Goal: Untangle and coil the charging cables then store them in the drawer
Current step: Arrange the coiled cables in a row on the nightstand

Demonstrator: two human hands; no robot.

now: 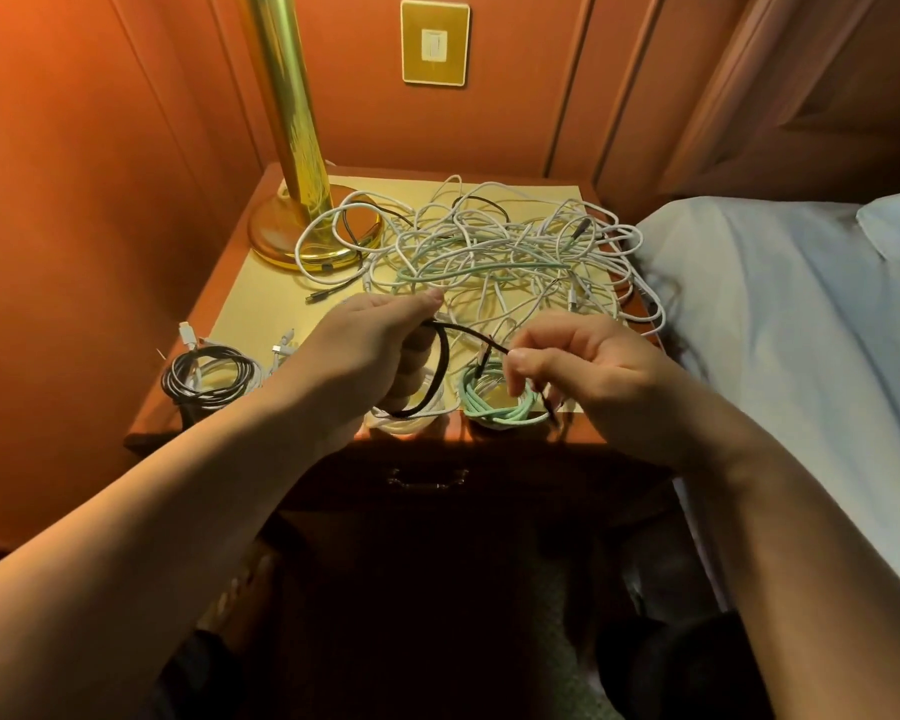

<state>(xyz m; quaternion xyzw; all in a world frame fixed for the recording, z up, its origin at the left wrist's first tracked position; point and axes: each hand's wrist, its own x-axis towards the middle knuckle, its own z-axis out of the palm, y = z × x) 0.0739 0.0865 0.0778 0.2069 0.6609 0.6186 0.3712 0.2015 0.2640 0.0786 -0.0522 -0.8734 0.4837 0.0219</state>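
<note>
Where hands (370,345) grip: black cable (437,366).

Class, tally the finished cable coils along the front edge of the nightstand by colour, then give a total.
Black-and-white coil: 1
White coil: 1
Mint green coil: 1
Total: 3
The black cable held in both hands is not counted.

**Warm light above, deep shadow below**

Scene lit warm orange-yellow from upper left. Glare is seen on the brass lamp post (294,96). The nightstand front (427,478) and floor are lost in shadow. Straight lines are bowed at the edges. The bed (780,304) is rendered pale blue.
</note>
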